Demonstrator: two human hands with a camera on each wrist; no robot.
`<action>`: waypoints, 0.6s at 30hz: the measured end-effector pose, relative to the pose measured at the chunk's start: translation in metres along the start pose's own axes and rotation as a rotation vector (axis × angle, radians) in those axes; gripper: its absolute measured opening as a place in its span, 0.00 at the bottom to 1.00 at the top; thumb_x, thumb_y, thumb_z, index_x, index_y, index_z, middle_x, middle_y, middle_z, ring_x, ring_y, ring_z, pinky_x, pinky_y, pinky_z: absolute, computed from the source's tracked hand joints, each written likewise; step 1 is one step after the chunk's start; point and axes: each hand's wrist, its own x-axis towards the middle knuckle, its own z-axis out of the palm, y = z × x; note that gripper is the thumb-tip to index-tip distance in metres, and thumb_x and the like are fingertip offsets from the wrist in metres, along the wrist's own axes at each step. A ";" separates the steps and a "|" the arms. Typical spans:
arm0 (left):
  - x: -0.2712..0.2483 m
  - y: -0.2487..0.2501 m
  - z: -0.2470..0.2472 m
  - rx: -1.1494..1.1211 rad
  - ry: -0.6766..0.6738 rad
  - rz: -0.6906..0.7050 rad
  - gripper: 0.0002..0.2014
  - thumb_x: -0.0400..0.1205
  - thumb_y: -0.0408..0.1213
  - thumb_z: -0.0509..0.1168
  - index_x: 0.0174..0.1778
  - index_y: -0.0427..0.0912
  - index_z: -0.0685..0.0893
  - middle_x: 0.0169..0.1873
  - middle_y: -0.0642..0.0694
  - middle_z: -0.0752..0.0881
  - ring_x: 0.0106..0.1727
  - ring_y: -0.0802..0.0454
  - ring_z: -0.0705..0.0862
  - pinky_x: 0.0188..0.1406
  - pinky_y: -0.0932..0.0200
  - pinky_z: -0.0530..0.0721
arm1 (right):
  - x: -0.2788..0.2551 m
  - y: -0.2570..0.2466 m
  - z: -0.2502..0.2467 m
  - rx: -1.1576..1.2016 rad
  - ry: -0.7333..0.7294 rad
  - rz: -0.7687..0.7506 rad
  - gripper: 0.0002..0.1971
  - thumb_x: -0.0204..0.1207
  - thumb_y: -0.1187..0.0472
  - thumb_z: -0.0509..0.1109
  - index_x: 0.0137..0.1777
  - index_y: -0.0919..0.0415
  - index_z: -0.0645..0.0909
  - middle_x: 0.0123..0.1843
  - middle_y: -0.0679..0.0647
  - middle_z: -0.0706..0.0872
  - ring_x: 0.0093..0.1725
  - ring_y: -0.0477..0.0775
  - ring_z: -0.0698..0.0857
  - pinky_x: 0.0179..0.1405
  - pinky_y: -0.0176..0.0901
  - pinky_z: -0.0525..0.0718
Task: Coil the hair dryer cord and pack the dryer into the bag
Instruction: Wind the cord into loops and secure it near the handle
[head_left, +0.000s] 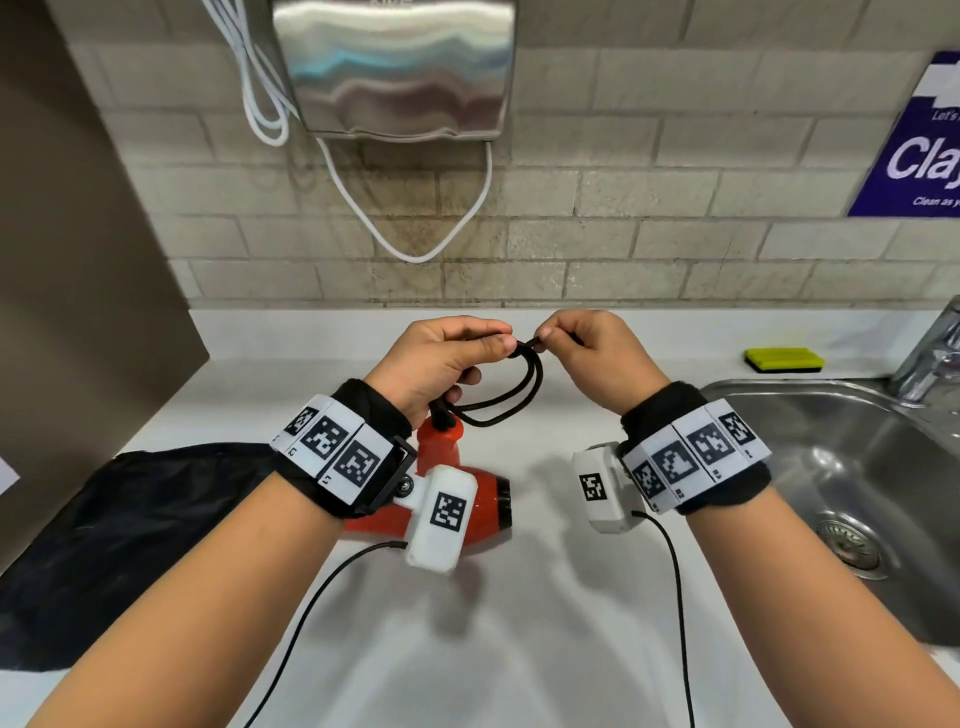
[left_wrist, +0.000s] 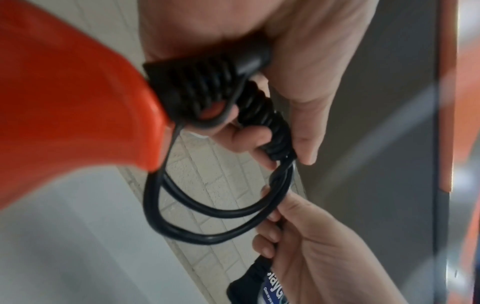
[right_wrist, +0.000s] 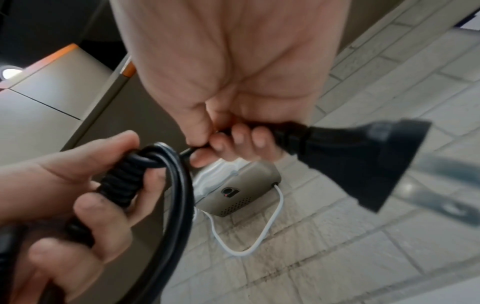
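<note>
Your left hand (head_left: 441, 358) is clamped on the coiled cord (head_left: 511, 395) above the red dryer (head_left: 467, 499) on the desk (head_left: 519, 623); your right hand (head_left: 587, 353) pinches the tail near the plug (right_wrist: 363, 162). Keep the coil squeezed tight; feed the tail snugly so the loops don't spring, then turn to the bag (head_left: 130, 530) at left.

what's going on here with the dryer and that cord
A person at a white counter is tidying the black cord of an orange-red hair dryer. The left hand grips the wrapped bundle of cord near the dryer's handle, while the right hand pinches the cord's end just behind the plug. Two loose loops hang between the hands. The black bag lies flat on the counter to the left, nothing packed yet.
</note>
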 end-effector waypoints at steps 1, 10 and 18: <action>0.000 0.001 0.000 0.029 -0.002 0.002 0.04 0.74 0.36 0.72 0.39 0.51 0.87 0.29 0.58 0.87 0.24 0.58 0.71 0.16 0.69 0.64 | 0.001 -0.001 0.002 -0.023 0.040 -0.018 0.11 0.80 0.64 0.60 0.43 0.63 0.84 0.20 0.42 0.73 0.19 0.33 0.74 0.22 0.26 0.69; -0.004 -0.001 0.012 0.290 -0.108 0.032 0.10 0.78 0.44 0.68 0.55 0.54 0.85 0.40 0.52 0.88 0.14 0.63 0.67 0.16 0.68 0.71 | -0.003 -0.014 0.012 -0.172 0.254 -0.175 0.09 0.78 0.68 0.61 0.46 0.70 0.84 0.40 0.54 0.78 0.40 0.50 0.75 0.36 0.29 0.65; -0.004 0.001 0.017 0.276 -0.102 -0.001 0.06 0.79 0.45 0.65 0.39 0.53 0.87 0.34 0.55 0.87 0.27 0.56 0.77 0.27 0.63 0.76 | -0.008 -0.010 0.017 -0.117 0.289 -0.205 0.08 0.77 0.68 0.63 0.44 0.69 0.84 0.41 0.60 0.83 0.40 0.48 0.76 0.40 0.17 0.69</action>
